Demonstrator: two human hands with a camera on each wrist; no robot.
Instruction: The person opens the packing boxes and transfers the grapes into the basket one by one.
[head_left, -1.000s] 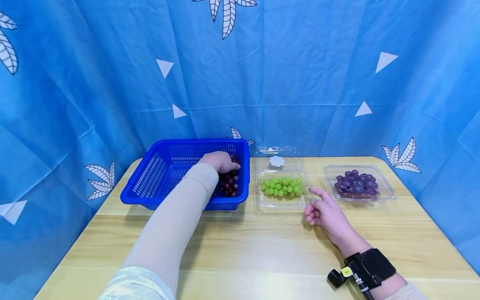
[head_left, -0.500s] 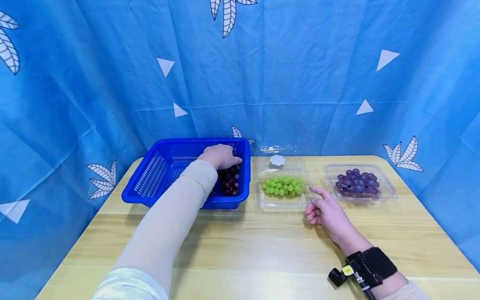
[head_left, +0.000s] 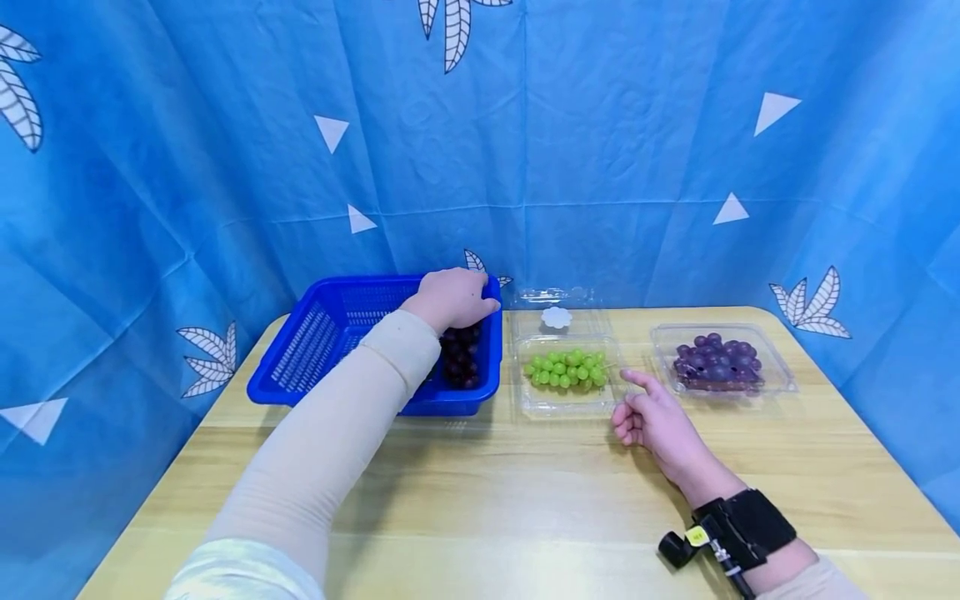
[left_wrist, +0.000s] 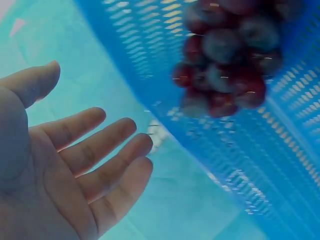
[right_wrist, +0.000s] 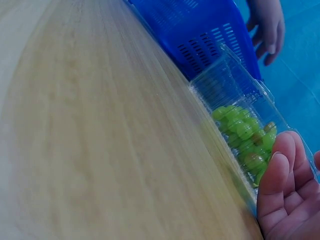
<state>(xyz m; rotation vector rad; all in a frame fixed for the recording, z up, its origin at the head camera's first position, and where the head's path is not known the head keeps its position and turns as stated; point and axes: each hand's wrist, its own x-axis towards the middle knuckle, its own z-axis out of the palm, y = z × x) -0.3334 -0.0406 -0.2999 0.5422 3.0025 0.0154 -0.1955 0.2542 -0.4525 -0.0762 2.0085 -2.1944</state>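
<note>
My left hand (head_left: 452,297) is over the back right part of the blue plastic basket (head_left: 294,354). Its fingers are spread and hold nothing in the left wrist view. Below it, a bunch of dark red grapes (left_wrist: 225,55) lies inside the basket at its right end. To the right, a clear plastic box (head_left: 564,411) with its lid folded back holds a bunch of green grapes (head_left: 567,369). Beside that box's right edge rests my right hand (head_left: 663,433), fingers loosely bent around nothing, index finger pointing toward the box.
Farther right stands another clear box (head_left: 780,386) with dark purple grapes (head_left: 717,362) inside. All of it is on a light wooden table (head_left: 480,500). A blue patterned curtain (head_left: 600,150) closes off the back and sides.
My left hand has risen out of the basket, away from the dark red grapes, toward the back right rim. The right hand has stayed in place.
</note>
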